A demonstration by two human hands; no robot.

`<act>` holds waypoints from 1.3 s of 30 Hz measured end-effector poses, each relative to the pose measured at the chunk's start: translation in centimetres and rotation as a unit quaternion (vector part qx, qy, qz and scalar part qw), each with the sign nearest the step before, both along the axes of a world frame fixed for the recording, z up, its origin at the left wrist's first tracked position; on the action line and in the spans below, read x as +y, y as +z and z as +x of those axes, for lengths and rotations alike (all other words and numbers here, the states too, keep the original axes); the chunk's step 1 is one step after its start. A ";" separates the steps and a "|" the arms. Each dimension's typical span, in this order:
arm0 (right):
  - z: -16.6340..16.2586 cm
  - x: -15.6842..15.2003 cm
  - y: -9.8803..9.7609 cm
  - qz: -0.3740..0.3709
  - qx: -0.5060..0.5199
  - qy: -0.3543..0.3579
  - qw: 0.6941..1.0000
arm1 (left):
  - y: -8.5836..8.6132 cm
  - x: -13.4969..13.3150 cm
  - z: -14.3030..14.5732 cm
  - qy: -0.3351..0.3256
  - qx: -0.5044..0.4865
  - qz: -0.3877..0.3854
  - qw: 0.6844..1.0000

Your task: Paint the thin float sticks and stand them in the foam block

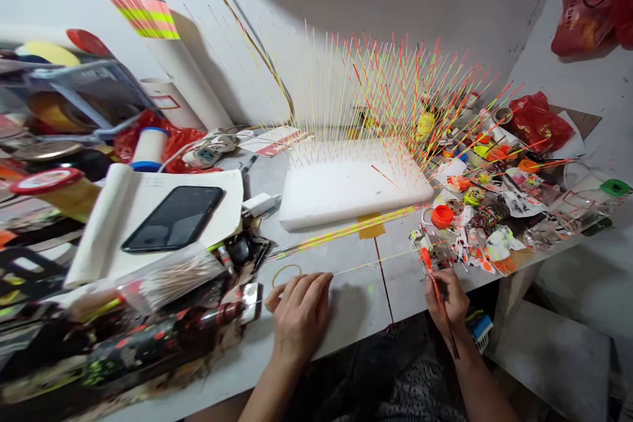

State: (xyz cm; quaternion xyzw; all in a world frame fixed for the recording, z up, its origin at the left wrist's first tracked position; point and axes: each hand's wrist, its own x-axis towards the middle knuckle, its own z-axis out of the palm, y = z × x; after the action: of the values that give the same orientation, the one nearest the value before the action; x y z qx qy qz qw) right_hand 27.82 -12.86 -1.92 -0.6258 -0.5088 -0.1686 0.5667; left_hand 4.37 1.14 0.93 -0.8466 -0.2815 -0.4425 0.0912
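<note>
The right hand (446,300) pinches a thin orange-tipped stick (426,260) near the front edge of the desk (353,306); the left hand (299,316) curls at a pale rod (376,264), its hold hard to tell.

Right hand (448,300) pinches a thin paintbrush (426,260), wet orange-red tip just past the fingers, pointing away from the body, handle running back past the wrist. Thin yellow stick (380,262) lies nearly flat, low over the tabletop, from the left fingertips across to just by the brush tip. Left hand (299,316) is palm down, fingers together, their tips at the stick's near end. Rubber band (287,266) lies just beyond those fingers.
</note>
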 end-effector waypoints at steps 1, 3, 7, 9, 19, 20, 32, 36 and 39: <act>0.0 0.0 0.0 -0.001 -0.001 -0.002 1.000 | 0.0 0.0 0.0 0.000 -0.001 -0.001 1.000; 0.1 0.0 -0.1 -0.002 -0.007 -0.003 1.000 | -0.1 0.0 0.0 0.001 -0.006 -0.002 1.000; 0.1 0.1 -0.1 -0.009 -0.016 -0.010 1.000 | -0.1 0.0 0.0 -0.002 -0.008 -0.005 1.000; 0.0 0.1 -0.1 -0.013 -0.014 -0.019 1.000 | -0.1 0.0 0.0 -0.005 -0.009 -0.007 1.000; 0.2 0.0 -0.8 -0.007 0.015 -0.025 1.000 | 0.1 0.0 0.1 0.000 -0.008 0.002 1.000; 0.2 -0.1 -0.7 -0.003 0.016 -0.021 1.000 | 0.1 0.0 0.1 0.001 -0.008 0.003 1.000; -2.0 0.0 0.4 0.009 -0.010 0.057 0.998 | -0.1 -0.1 -0.1 -0.002 -0.028 -0.012 1.000; -2.4 0.5 0.5 0.003 -0.020 0.039 0.999 | 0.0 -0.2 -0.1 -0.001 -0.020 -0.010 1.000; -2.5 0.7 0.5 0.006 -0.021 0.035 0.999 | -0.1 -0.2 -0.1 0.003 -0.022 -0.009 1.000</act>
State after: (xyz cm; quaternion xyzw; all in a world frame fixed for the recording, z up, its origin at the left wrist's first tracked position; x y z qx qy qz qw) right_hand 25.35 -12.19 -1.39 -0.6002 -0.5410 -0.1646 0.5657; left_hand 4.27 0.96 0.85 -0.8365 -0.2900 -0.4583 0.0787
